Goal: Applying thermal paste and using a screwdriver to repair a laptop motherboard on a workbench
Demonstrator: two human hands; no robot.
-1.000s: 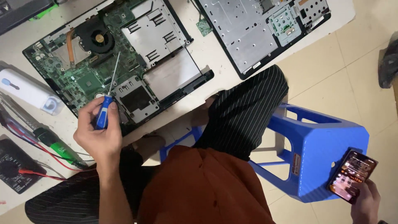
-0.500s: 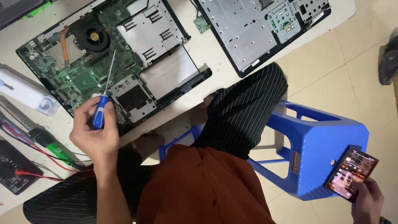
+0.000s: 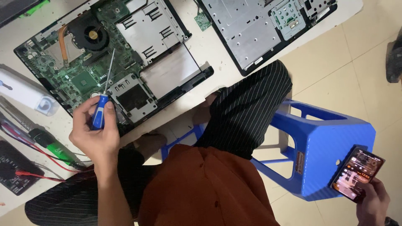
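Note:
My left hand (image 3: pixel 94 132) grips a blue-handled screwdriver (image 3: pixel 100 109). Its thin shaft points up over the green motherboard of an opened laptop base (image 3: pixel 113 62) on the table. The tip hovers near the board just right of the round cooling fan (image 3: pixel 90 34). My right hand (image 3: pixel 372 201) hangs low at the bottom right beside a blue plastic stool (image 3: pixel 331 142) and holds a smartphone (image 3: pixel 356 172) with its screen lit. My striped trouser leg (image 3: pixel 247 109) and orange shirt (image 3: pixel 201 184) fill the middle.
A second opened laptop shell (image 3: pixel 255 29) with a grey metal plate lies at the top right of the table. At the left edge are a white device (image 3: pixel 25 90), a green-tipped tool (image 3: pixel 54 144), red leads and a black meter (image 3: pixel 14 167). Tiled floor lies to the right.
My left hand and the screwdriver have drifted slightly left, and the view has shifted a little. The right hand still holds the phone by the stool.

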